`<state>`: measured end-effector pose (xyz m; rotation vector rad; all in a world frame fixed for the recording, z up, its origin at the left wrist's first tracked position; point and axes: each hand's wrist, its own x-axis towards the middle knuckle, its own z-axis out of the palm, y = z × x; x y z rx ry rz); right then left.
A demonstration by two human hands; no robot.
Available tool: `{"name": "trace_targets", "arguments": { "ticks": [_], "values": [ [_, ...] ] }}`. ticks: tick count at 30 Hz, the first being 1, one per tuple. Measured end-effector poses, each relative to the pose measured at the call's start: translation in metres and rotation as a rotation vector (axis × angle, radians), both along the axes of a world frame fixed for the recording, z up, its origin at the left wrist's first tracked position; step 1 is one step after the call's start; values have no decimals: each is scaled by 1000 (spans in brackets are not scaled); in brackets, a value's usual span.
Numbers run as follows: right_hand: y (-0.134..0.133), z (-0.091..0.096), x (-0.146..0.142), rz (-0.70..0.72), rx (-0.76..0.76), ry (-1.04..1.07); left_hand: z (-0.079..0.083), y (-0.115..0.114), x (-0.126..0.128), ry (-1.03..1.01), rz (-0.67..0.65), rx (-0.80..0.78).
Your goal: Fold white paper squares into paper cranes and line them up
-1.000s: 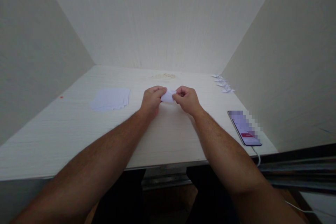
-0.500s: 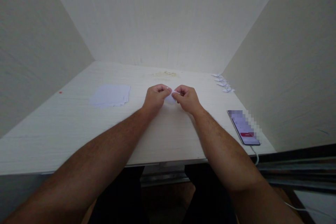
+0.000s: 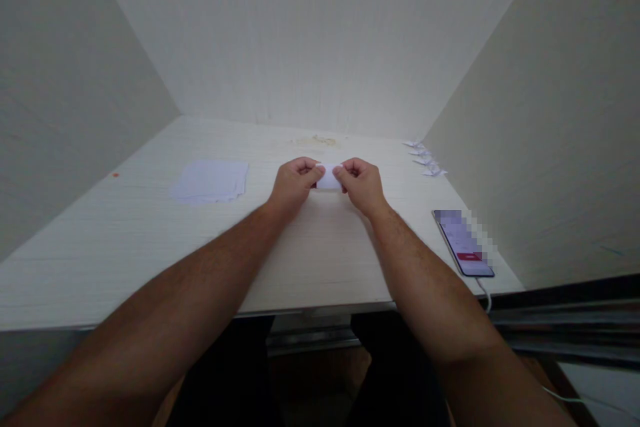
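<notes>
Between my two hands is a small piece of white paper (image 3: 329,177), held up a little over the table and looking roughly rectangular. My left hand (image 3: 296,181) pinches its left edge, thumb on the near face. The right edge is pinched the same way by my right hand (image 3: 361,181). Some fingertips are hidden behind the paper. A stack of white paper sheets (image 3: 213,180) lies flat to the left of my left hand. Several small folded white paper pieces (image 3: 424,160) sit in a row at the far right, by the side wall.
The white table (image 3: 310,253) is closed in by a wall at the back and one on each side. A phone (image 3: 463,243) with a cable (image 3: 484,293) lies near the right edge. A brownish stain (image 3: 320,141) marks the table's back.
My hands have moved slightly apart with the paper between them. It now shows a wider, straighter-edged face than the rounded, bent shape from before.
</notes>
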<state>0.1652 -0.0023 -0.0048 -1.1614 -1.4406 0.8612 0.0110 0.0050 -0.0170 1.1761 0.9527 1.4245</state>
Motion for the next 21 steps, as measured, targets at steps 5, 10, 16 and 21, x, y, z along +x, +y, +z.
{"name": "trace_targets", "arguments": {
  "ticks": [5,10,16,21],
  "values": [
    [2,-3,1,3,32,14,2,-2,-1,22,-47,2],
    [3,-5,1,11,43,16,5,-4,0,56,-62,8],
    [0,-2,0,29,-2,8,6,-6,1,70,-34,-18],
    [-3,3,-1,39,-36,-80,9,-8,2,117,7,-22]
  ]
}}
